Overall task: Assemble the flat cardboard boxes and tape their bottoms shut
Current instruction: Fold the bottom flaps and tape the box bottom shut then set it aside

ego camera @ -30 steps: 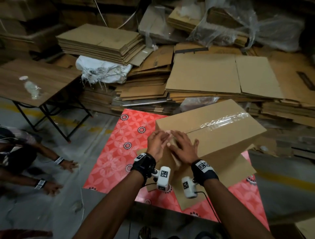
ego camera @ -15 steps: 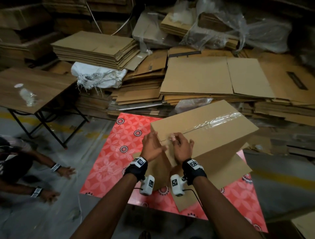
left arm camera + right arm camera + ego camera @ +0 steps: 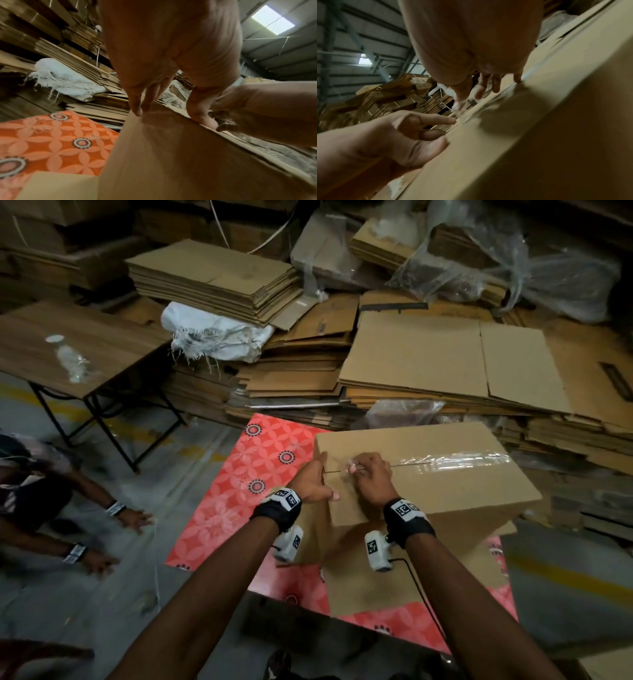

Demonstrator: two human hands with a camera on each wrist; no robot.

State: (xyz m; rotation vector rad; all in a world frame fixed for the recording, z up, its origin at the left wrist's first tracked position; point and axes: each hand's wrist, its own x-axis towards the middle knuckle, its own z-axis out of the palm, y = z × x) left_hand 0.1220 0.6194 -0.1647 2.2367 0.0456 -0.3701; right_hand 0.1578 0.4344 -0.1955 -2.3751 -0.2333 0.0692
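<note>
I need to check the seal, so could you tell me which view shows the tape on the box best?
The head view: the tape runs along the box's top seam, from the right hand to the far edge. The left wrist view shows none clearly; the right wrist view only a blurred streak.

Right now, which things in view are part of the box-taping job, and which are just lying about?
In the job:
- cardboard box on the red patterned mat
- clear tape along its seam
- left hand steadying the box's corner
- right hand pinching the tape's end
- flat cardboard stacks behind

Lying about:
- plastic bottle on the wooden table
- white sack
- plastic wrap
</note>
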